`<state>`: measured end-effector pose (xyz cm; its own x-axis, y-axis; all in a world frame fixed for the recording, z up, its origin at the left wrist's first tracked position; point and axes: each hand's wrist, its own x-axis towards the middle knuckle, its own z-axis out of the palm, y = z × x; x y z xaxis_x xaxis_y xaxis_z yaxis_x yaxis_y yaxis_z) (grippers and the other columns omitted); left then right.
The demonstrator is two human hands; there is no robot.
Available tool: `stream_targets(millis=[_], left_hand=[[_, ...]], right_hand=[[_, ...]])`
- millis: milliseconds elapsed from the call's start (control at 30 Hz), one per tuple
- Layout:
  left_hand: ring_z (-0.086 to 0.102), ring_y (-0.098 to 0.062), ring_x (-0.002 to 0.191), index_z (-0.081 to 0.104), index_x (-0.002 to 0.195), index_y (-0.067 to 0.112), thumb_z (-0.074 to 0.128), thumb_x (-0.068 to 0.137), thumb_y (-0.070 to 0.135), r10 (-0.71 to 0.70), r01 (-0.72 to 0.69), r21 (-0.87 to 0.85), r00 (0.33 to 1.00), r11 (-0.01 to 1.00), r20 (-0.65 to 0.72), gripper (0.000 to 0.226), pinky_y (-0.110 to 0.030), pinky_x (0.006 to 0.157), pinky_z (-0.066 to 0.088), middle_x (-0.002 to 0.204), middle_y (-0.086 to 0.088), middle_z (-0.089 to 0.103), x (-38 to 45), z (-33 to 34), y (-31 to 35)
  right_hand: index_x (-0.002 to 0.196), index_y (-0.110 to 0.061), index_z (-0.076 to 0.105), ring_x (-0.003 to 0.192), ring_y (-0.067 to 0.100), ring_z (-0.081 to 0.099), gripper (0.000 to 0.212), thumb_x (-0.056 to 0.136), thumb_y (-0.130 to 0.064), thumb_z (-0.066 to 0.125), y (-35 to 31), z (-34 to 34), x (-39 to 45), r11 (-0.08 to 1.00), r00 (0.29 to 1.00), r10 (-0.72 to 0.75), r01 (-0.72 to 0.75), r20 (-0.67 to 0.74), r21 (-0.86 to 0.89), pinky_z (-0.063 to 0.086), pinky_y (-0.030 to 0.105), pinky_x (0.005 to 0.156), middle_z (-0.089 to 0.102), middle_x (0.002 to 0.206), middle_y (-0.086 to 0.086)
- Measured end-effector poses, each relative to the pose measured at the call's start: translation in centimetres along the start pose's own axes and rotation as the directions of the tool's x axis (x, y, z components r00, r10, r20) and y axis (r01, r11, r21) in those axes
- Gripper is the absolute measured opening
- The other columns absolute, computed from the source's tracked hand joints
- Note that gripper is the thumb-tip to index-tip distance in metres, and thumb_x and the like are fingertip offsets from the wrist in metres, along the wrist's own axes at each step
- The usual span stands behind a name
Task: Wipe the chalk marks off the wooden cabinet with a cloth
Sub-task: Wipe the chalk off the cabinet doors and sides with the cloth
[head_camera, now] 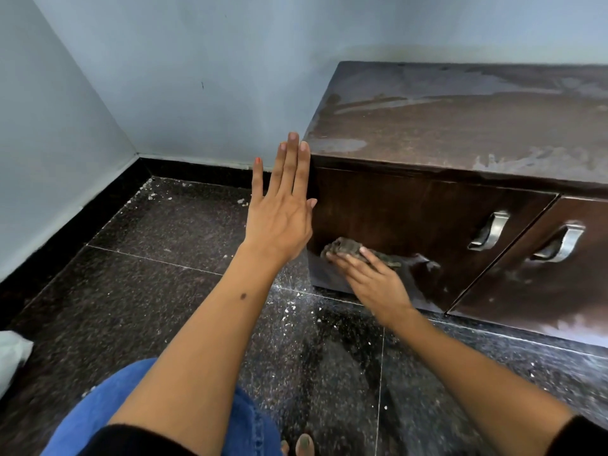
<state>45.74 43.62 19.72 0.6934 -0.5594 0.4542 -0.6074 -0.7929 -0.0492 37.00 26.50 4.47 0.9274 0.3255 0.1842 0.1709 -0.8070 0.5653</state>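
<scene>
our right hand (371, 281) pressed the cloth (353, 250) against the lower part of the left door (411, 218) of the wooden cabinet (460, 126), fingers laid over the bunched fabric and slightly bent on it. our left hand (279, 209) was spread flat with straight fingers, holding nothing, at the cabinet's left front corner; whether it actually touched the wood we could not tell.

we judged a few risks. the cloth looked small and already dirty, so further strokes could have smeared the pale residue rather than lifted it. the chalk marks (424, 261) just right of the cloth and the haze along the top (345, 144) could have been missed if we kept to one patch. the floor (148, 258) carried white crumbs and dust, and wiping downward would likely have shed more there. the cloth could also have slipped from under the fingers on a fast stroke.

counted: two hands, one cloth, one cabinet, two doors in view, two metal handles (490, 230), one on each door. the right door (543, 284) showed whitish smears low down.
</scene>
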Motion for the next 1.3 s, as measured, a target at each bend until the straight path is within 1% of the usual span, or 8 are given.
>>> stream_targets(millis=[167, 267, 367, 533, 733, 900, 1067, 1300], left_hand=[[-0.007, -0.026, 0.145, -0.01, 0.146, 0.003, 0.021, 0.093, 0.034, -0.009, 0.009, -0.01, 1.0, 1.0, -0.004, 0.069, -0.047, 0.114, -0.008, 0.157, -0.016, -0.008, 0.1, 0.2, 0.2], [-0.007, -0.026, 0.145, -0.01, 0.146, 0.002, 0.029, 0.096, 0.031, -0.011, 0.011, -0.011, 1.0, 1.0, -0.004, 0.07, -0.047, 0.114, -0.007, 0.157, -0.016, -0.008, 0.1, 0.2, 0.3], [-0.007, -0.026, 0.145, -0.009, 0.146, 0.002, 0.033, 0.097, 0.03, -0.015, 0.015, -0.02, 1.0, 1.0, -0.008, 0.07, -0.046, 0.114, -0.008, 0.157, -0.016, -0.007, 0.1, 0.2, 0.5], [-0.005, -0.027, 0.145, -0.006, 0.146, 0.001, 0.035, 0.096, 0.029, -0.035, 0.034, -0.029, 0.999, 0.999, -0.025, 0.071, -0.046, 0.114, -0.008, 0.157, -0.017, -0.004, 0.1, 0.3, 0.8], [-0.009, -0.03, 0.145, -0.009, 0.146, -0.001, 0.035, 0.097, 0.032, -0.058, 0.058, -0.03, 0.998, 0.998, -0.016, 0.074, -0.044, 0.112, -0.015, 0.155, -0.021, -0.009, 0.4, 0.4, 1.2], [-0.011, -0.032, 0.144, -0.009, 0.145, -0.003, 0.035, 0.097, 0.033, -0.083, 0.084, -0.04, 0.996, 0.996, 0.012, 0.075, -0.046, 0.113, -0.013, 0.154, -0.023, -0.011, 0.5, 0.3, 1.7], [-0.007, -0.032, 0.144, -0.006, 0.146, -0.003, 0.035, 0.097, 0.031, -0.075, 0.075, -0.038, 0.997, 0.996, 0.002, 0.073, -0.047, 0.113, -0.012, 0.155, -0.024, -0.007, 0.4, 0.1, 1.8], [-0.008, -0.032, 0.144, -0.009, 0.145, -0.003, 0.034, 0.097, 0.032, -0.072, 0.072, -0.014, 0.997, 0.997, 0.001, 0.073, -0.047, 0.112, -0.014, 0.155, -0.023, -0.008, 0.4, 0.1, 1.6]], right_hand=[[0.145, -0.01, 0.031, 0.136, 0.012, 0.032, 0.052, 0.093, -0.012, 0.032, -0.4, -2.4, 3.7, 0.981, 0.948, 0.18, -0.152, -0.262, 0.123, 0.012, 0.037, 0.117, 0.033, 0.151, -0.006], [0.138, -0.012, 0.045, 0.136, 0.015, 0.032, 0.049, 0.091, -0.016, 0.034, -1.1, -3.0, 5.3, 0.999, 0.985, 0.05, -0.051, -0.164, -0.005, 0.006, 0.041, 0.119, 0.042, 0.146, -0.005], [0.149, -0.008, 0.003, 0.146, 0.017, -0.004, 0.058, 0.099, -0.026, 0.028, -1.9, -2.4, 4.7, 0.972, 0.967, -0.206, 0.22, 0.15, -0.084, -0.016, 0.047, 0.11, -0.005, 0.159, 0.001], [0.144, -0.008, -0.017, 0.145, 0.013, -0.01, 0.062, 0.099, -0.019, 0.025, -3.1, -0.5, 2.0, 0.993, 0.968, -0.115, 0.109, 0.222, 0.036, -0.023, 0.043, 0.107, -0.026, 0.152, -0.002], [0.142, -0.012, 0.03, 0.137, 0.015, 0.026, 0.055, 0.088, -0.008, 0.033, -0.9, -1.8, 1.7, 0.934, 0.93, 0.309, -0.257, -0.2, 0.247, 0.007, 0.04, 0.117, 0.027, 0.152, -0.005], [0.125, -0.015, 0.06, 0.129, 0.014, 0.043, 0.044, 0.085, -0.014, 0.041, -1.4, -3.1, 5.3, 0.978, 0.957, 0.183, -0.154, -0.226, 0.139, 0.004, 0.039, 0.117, 0.056, 0.134, -0.005], [0.148, -0.01, -0.005, 0.145, 0.014, -0.013, 0.057, 0.101, -0.022, 0.025, -2.0, -1.1, 3.2, 0.966, 0.932, -0.258, 0.257, 0.255, 0.036, -0.02, 0.041, 0.108, -0.016, 0.157, -0.001], [0.149, -0.011, 0.014, 0.145, 0.017, -0.009, 0.062, 0.091, -0.014, 0.036, -1.1, 2.0, -2.8, 0.999, 0.997, 0.029, -0.031, 0.077, 0.021, -0.019, 0.043, 0.114, -0.015, 0.154, 0.002]])
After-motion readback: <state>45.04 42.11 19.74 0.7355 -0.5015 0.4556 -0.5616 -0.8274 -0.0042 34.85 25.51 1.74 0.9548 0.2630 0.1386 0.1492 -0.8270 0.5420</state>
